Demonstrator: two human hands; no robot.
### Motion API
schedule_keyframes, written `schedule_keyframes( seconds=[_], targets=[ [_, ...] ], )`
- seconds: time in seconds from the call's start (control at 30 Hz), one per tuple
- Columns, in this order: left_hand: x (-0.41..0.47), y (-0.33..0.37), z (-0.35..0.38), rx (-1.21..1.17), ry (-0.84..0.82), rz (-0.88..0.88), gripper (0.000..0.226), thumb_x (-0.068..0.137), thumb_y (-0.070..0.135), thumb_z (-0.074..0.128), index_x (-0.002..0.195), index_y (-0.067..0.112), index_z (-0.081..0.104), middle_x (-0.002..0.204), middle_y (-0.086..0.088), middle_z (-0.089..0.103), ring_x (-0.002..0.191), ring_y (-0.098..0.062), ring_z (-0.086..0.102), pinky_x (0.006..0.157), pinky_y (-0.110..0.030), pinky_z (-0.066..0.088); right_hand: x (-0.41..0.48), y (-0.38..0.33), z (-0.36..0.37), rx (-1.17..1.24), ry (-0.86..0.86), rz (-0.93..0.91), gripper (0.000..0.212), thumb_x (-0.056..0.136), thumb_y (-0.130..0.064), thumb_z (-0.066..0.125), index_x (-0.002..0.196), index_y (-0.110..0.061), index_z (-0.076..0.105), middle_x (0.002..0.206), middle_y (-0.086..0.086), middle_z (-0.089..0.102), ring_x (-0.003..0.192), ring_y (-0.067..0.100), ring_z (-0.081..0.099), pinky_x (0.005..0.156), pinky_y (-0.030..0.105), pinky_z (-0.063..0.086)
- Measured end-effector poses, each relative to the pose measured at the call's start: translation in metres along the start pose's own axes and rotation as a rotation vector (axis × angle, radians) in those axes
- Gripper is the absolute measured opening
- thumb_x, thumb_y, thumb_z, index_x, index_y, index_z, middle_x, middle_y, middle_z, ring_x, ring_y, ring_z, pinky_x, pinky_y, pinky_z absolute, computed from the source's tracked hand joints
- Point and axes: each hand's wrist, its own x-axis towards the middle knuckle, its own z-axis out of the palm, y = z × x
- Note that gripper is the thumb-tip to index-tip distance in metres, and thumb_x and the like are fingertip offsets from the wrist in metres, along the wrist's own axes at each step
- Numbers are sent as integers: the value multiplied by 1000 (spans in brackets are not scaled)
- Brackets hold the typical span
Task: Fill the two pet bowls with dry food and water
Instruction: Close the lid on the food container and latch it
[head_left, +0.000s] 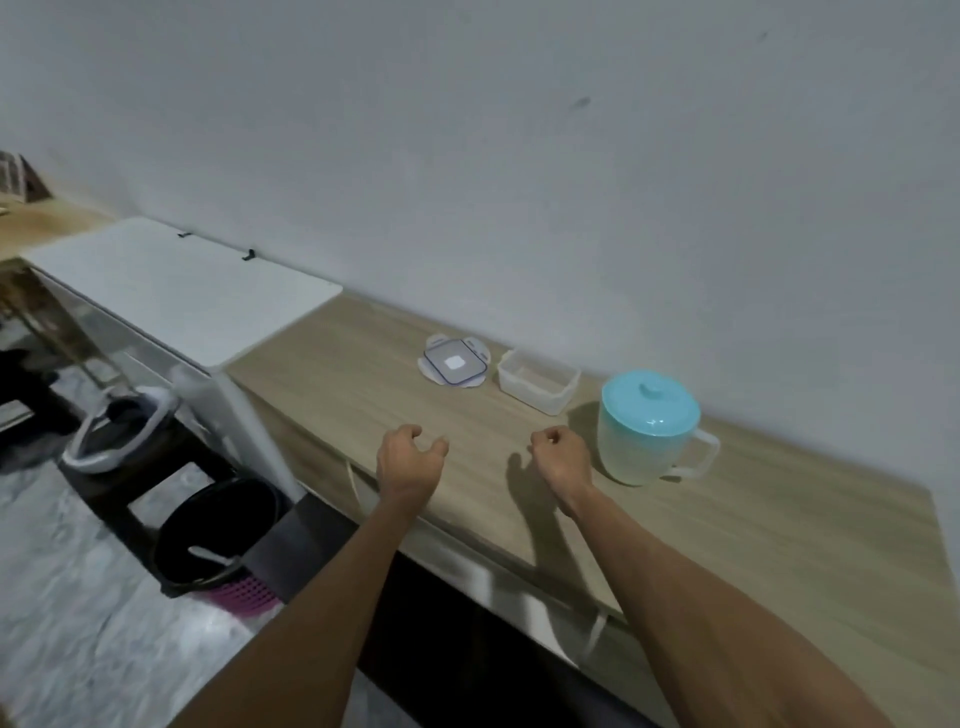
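On the light wood-grain countertop (727, 545), both of the person's bare forearms reach in from 6 o'clock, hands hovering over the front edge and well apart from each other.

Left hand (410, 462): fingers loosely curled, thumb out toward 3 o'clock, released, holding nothing.

Right hand (561, 460): fingers clenched in toward the palm, a loose fist with nothing in it. Its shadow falls on the wood at its 8 o'clock.

Translucent plastic jug with turquoise knobbed lid (647, 431): upright at 3 o'clock of the right hand, near it but not touching, lid on, handle pointing to 3 o'clock. I can't tell the fill level through the wall.

Clear rectangular plastic container (537, 382): at 12 o'clock of the right hand, close to the wall, open-topped. I see a pale layer low inside but can't tell what it is.

Clear square snap-lock lid with dark seal (454, 364): lying flat just beside the container at its 9 o'clock, apart from it, flaps splayed out.

White rectangular tabletop (176, 291): butts against the counter's end at 10 o'clock.

Floor side, 8 to 9 o'clock: black round bucket (218, 535) with a pink perforated basket (244, 597) just beside it at its 5 o'clock; a grey round vessel with white rim (119, 431) on a dark stand at the bucket's 11 o'clock. Too blurred for me to say what that vessel is.
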Motion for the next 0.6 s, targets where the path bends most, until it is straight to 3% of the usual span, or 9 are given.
schedule_keyframes(
  seconds=[0.17, 0.3, 0.47, 0.6],
  targets=[
    [85, -20, -1, 26, -60, 12, 50, 89, 29, 67, 129, 0, 57, 129, -19, 57, 122, -34, 51, 102, -38, 39, 51, -23, 21, 29, 158, 64, 43, 95, -25, 54, 133, -3, 56, 130, 16, 60, 115, 33, 59, 96, 39, 50],
    [159, -25, 16, 60, -154, 95, 50, 87, 30, 68, 128, 3, 59, 129, -17, 59, 119, -33, 56, 103, -39, 43, 98, -35, 33, 60, 335, 155, 46, 97, -28, 55, 132, 1, 52, 132, 21, 55, 116, 37, 57, 96, 39, 47],
    [241, -40, 35, 268, -294, 352, 48, 85, 28, 65, 128, 9, 60, 125, -12, 61, 116, -30, 59, 101, -43, 46, 135, -44, 46, -25, 501, 258, 52, 95, -28, 55, 131, 9, 48, 136, 30, 50, 124, 43, 50, 100, 42, 42],
    [290, -57, 48, 516, -333, 710, 46, 82, 13, 55, 128, 14, 57, 125, -9, 57, 114, -31, 56, 97, -44, 47, 155, -43, 56, -49, 573, 289, 50, 96, -26, 52, 134, 6, 45, 137, 29, 50, 125, 43, 49, 100, 42, 42]
  ],
)
